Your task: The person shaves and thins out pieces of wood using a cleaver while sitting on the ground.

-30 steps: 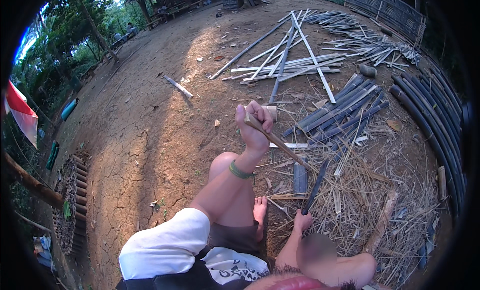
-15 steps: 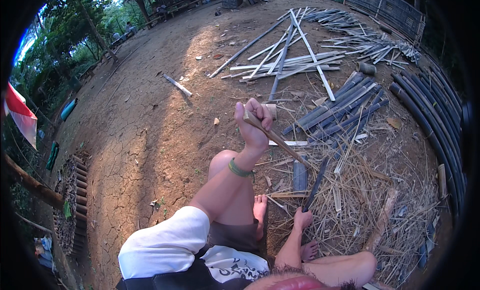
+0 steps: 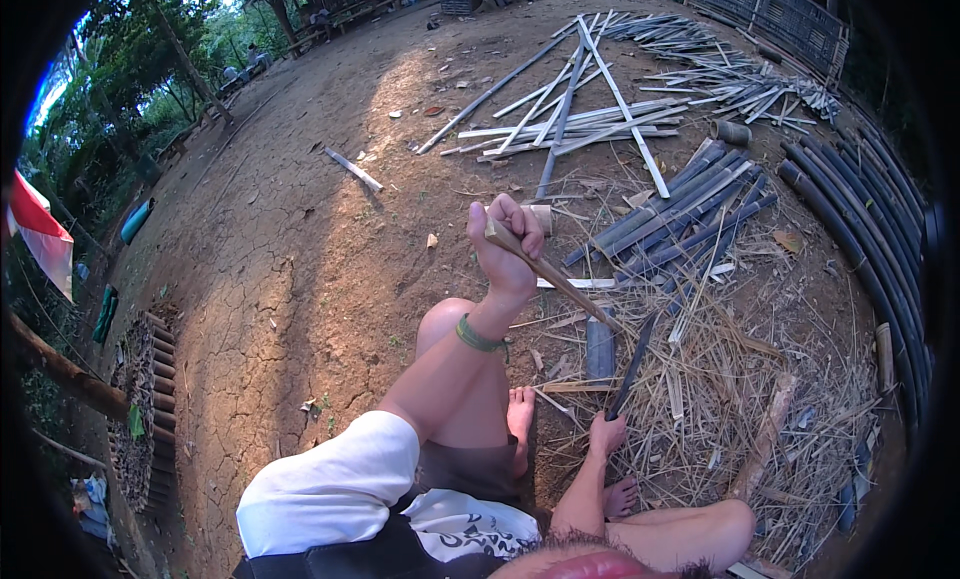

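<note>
My left hand [image 3: 508, 247], with a green band at its wrist, is raised over my bent knee. Its fingers are wrapped round the upper end of a bamboo strip [image 3: 572, 293], which slants down to the right. Lower down, my right hand [image 3: 606, 435] grips a machete [image 3: 631, 369], its dark blade pointing up and away. The strip's far end lies near the blade's tip; whether they touch I cannot tell. Beneath them a short dark bamboo piece [image 3: 600, 351] rests on the ground, next to my bare foot [image 3: 521, 415].
Pale shavings [image 3: 720, 399] cover the ground on the right. Beyond lie split dark bamboo lengths [image 3: 665, 214], a cut bamboo section [image 3: 541, 218] and a pile of pale strips [image 3: 570, 134]. Long dark poles [image 3: 865, 229] line the right edge. Stacked bamboo [image 3: 160, 409] stands at the left.
Hardly anything differs. Both hands keep their grips on the strip and the machete, and the view has shifted very slightly.
</note>
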A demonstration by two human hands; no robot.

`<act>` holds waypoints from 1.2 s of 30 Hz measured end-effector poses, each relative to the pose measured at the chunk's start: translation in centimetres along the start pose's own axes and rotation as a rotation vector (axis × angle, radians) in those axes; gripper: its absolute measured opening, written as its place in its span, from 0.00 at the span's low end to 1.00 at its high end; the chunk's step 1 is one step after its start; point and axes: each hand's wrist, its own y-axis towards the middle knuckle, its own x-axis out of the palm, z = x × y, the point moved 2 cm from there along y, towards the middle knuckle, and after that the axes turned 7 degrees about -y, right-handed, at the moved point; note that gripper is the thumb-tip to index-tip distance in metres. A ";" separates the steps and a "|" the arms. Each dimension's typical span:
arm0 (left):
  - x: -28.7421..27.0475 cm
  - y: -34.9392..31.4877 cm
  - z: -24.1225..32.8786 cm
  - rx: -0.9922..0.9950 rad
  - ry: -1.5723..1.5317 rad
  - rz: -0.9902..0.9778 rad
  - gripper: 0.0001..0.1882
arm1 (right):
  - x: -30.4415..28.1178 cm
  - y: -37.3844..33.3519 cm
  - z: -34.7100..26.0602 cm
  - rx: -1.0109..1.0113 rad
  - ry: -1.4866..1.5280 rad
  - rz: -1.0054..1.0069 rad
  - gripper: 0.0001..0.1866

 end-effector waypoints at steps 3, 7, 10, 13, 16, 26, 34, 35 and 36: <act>0.3 0.0 0.0 0.001 -0.001 0.010 0.31 | 0.4 0.2 0.3 -0.011 -0.006 0.045 0.20; 0.2 0.0 0.0 0.009 0.006 0.008 0.32 | 0.4 -0.1 0.3 -0.003 0.016 0.083 0.19; 0.1 0.0 0.0 0.008 0.008 0.005 0.32 | 0.2 -0.3 0.1 -0.001 0.021 0.084 0.19; 0.2 0.0 0.0 0.003 0.007 0.008 0.32 | 0.2 -0.3 0.2 -0.002 0.031 0.085 0.19; 0.2 0.0 0.0 -0.001 0.002 0.011 0.32 | 0.3 -0.2 0.3 0.000 0.035 0.080 0.19; -0.1 0.0 0.0 0.006 0.015 -0.003 0.31 | 0.1 -0.4 0.1 0.017 0.027 0.067 0.18; 0.0 0.0 0.0 0.002 0.010 0.000 0.31 | 0.5 -0.1 0.4 0.001 0.030 0.089 0.18; 0.1 0.0 -0.1 0.001 0.012 -0.003 0.31 | 0.5 -0.1 0.5 -0.004 0.029 0.097 0.18; 0.1 0.0 -0.1 0.001 0.011 -0.004 0.31 | 0.5 0.0 0.6 -0.002 0.041 0.085 0.19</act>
